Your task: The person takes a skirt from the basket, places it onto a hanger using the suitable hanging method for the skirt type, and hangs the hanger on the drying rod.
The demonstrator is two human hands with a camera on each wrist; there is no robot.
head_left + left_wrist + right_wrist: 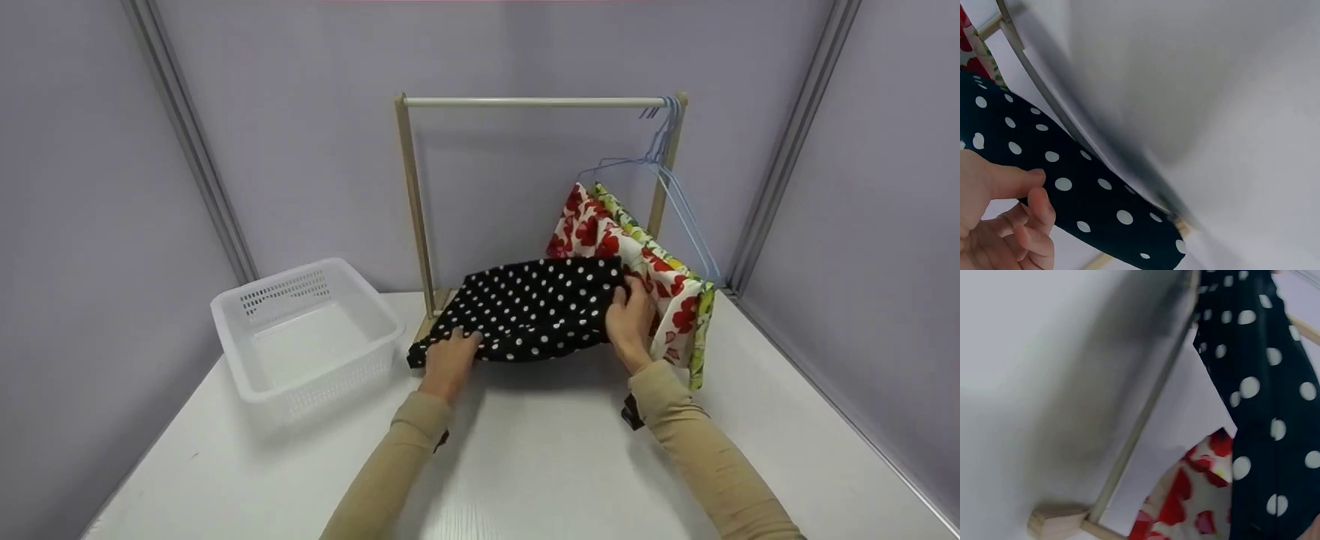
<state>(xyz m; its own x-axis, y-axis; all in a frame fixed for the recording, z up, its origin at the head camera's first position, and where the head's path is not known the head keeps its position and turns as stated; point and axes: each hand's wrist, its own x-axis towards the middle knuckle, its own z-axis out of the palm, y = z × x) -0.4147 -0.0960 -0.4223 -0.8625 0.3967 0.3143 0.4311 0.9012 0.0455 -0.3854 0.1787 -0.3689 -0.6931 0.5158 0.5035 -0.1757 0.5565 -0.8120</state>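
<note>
A black cloth with white polka dots (pixel 536 300) is stretched between both hands, above the white tabletop. My left hand (pixel 450 364) pinches its near left edge; in the left wrist view the thumb and index finger (pixel 1041 211) close on the dotted fabric. The right hand (pixel 631 319) grips the right edge, thumb on top, right beside the hanging red-flowered cloth (pixel 679 315). In the right wrist view the dotted cloth (pixel 1264 410) hangs down at the right, and only a sliver of the hand shows at the lower corner.
Behind the cloth stands a wooden rack with a white rail (pixel 532 102). Blue hangers (pixel 660 142) crowd its right end, bearing the red-flowered cloth and a yellow-green patterned cloth (pixel 703 330). A white plastic basket (pixel 322 371) sits at the left. Grey walls surround the table.
</note>
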